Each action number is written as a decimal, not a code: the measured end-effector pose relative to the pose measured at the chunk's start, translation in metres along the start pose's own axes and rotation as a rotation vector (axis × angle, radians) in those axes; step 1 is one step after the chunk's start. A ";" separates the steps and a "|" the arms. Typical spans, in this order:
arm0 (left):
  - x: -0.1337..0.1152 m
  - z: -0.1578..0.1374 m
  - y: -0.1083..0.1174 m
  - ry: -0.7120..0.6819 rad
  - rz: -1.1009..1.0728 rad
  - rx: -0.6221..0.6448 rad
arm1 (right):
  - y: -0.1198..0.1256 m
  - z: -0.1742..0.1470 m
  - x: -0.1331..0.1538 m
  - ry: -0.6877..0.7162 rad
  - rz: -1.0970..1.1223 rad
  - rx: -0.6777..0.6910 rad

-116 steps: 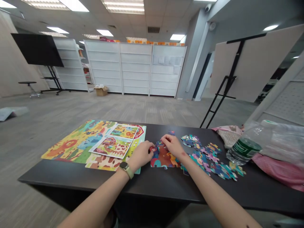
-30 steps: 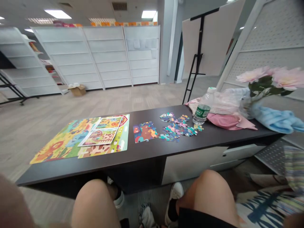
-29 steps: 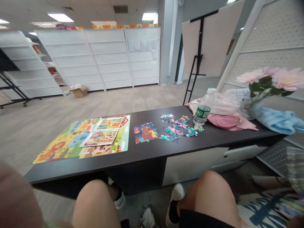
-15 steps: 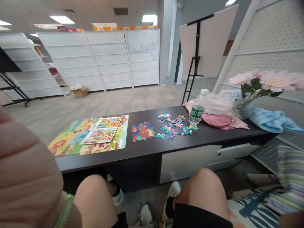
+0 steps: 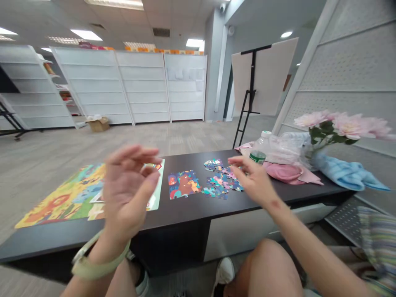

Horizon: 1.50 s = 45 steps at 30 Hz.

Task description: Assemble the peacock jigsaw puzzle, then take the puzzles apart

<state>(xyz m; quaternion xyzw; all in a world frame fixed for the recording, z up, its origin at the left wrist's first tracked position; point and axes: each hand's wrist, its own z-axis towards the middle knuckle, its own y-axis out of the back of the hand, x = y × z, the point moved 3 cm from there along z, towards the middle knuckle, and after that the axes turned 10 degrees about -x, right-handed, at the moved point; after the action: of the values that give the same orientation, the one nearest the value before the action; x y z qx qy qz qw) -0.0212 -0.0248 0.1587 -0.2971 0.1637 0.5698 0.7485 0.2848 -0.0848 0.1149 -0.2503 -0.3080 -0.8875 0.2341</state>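
Observation:
My left hand (image 5: 128, 192), with a pale green band (image 5: 100, 262) on its wrist, is raised over the table's left part, fingers apart and nothing in them. Behind it lie colourful animal picture sheets (image 5: 66, 196), partly hidden by the hand. My right hand (image 5: 252, 177) hovers at the right end of a heap of loose jigsaw pieces (image 5: 218, 181); its fingers are apart and no piece shows in them. Left of the heap, a joined block of jigsaw puzzle (image 5: 185, 184) with a brown bear lies flat on the dark table (image 5: 182, 212).
A water bottle (image 5: 260, 148) stands behind my right hand, beside a pink cloth (image 5: 287, 172) and clear plastic. Pink flowers (image 5: 349, 123) and a blue cloth (image 5: 349, 167) are at the right end. An easel board (image 5: 269, 78) and white shelves (image 5: 142, 88) stand beyond the table.
My left hand has moved from close by the camera at the far left to over the picture sheets. My right hand has come into view above the jigsaw pieces. The view has tilted up slightly.

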 end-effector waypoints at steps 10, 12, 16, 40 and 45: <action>0.170 -0.080 -0.027 0.048 0.633 0.927 | -0.085 -0.047 -0.100 -0.076 -0.292 0.194; 0.170 -0.084 -0.038 0.024 0.674 0.952 | -0.081 -0.045 -0.102 -0.081 -0.298 0.158; 0.162 -0.092 -0.064 0.006 0.648 1.026 | -0.071 -0.042 -0.105 -0.113 -0.308 0.028; 0.107 -0.093 -0.020 0.027 0.616 1.188 | -0.083 -0.020 -0.106 0.003 -0.479 -0.025; 0.111 -0.085 -0.024 0.078 0.578 1.257 | -0.054 0.004 -0.127 -0.142 -0.316 -0.145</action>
<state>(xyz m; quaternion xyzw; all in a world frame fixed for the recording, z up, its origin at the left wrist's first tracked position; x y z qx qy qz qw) 0.0422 0.0014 0.0348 0.2280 0.5622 0.5323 0.5904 0.3521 -0.0117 0.0199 -0.2768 -0.2946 -0.9132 0.0510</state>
